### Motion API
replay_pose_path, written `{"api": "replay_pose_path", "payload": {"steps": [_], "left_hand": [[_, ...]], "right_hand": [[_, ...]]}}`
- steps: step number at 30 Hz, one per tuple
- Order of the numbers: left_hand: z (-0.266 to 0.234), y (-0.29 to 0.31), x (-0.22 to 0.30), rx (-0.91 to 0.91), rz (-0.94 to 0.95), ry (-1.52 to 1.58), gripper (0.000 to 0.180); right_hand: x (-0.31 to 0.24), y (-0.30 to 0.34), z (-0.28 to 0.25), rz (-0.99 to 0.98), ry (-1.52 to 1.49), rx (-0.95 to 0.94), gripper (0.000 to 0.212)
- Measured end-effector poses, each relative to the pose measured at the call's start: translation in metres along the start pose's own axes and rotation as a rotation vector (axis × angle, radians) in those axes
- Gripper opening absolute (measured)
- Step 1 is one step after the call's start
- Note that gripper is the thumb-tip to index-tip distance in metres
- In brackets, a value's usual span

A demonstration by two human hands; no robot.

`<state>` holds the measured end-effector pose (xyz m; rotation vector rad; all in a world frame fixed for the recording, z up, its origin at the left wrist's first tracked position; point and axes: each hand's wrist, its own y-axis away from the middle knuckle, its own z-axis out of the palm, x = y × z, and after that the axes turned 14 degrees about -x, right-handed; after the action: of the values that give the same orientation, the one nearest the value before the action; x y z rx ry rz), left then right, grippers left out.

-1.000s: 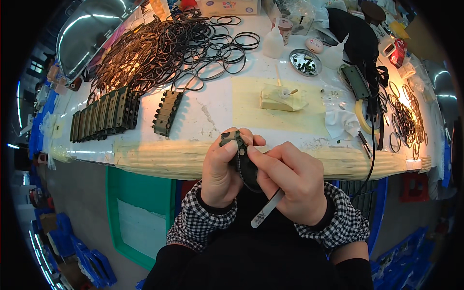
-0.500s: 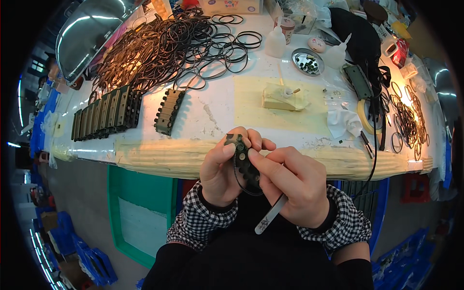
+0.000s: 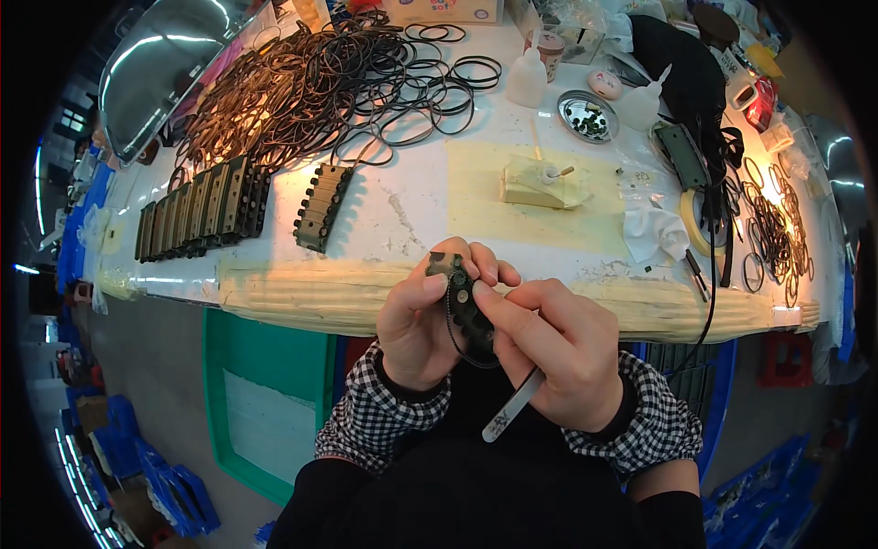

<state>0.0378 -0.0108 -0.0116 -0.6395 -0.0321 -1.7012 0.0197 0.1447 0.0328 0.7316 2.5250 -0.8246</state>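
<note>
Close to the table's front edge, my left hand [image 3: 422, 316] is wrapped round a dark green, camouflage-patterned piece [image 3: 464, 316] with round wheels, like a toy tank chassis. A thin black toothed loop [image 3: 451, 329] hangs along its left side and curves under its lower end. Fingers of my right hand [image 3: 558, 352] are closed against the piece's right side. That hand also holds metal tweezers [image 3: 512, 407], their broad end sticking out below the palm; the tips are hidden.
Similar wheeled pieces [image 3: 197, 210] stand in a row at left, with one more [image 3: 322, 209] apart. Behind lies a heap of dark loops [image 3: 311, 91]. A wrapped block [image 3: 540, 183], a round dish of small green parts [image 3: 586, 117], squeeze bottles [image 3: 526, 80] and a black cable [image 3: 712, 274] are farther right.
Both hands keep nearly the same hold, and the wheeled piece has tilted only slightly. The view of the table has shifted a little.
</note>
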Motion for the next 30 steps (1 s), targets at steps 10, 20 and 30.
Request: {"api": "replay_pose_path", "payload": {"steps": [10, 20, 30], "left_hand": [[-0.003, 0.001, 0.001, -0.009, 0.010, -0.050, 0.023], [-0.006, 0.000, 0.008, 0.050, 0.061, 0.082, 0.025], [-0.016, -0.001, 0.011, 0.159, 0.036, 0.194, 0.025]], "right_hand": [[0.001, 0.001, 0.002, 0.001, -0.024, -0.006, 0.041], [0.011, 0.004, -0.001, -0.010, -0.155, -0.064, 0.040], [0.022, 0.013, 0.001, -0.097, -0.060, -0.073, 0.029]]}}
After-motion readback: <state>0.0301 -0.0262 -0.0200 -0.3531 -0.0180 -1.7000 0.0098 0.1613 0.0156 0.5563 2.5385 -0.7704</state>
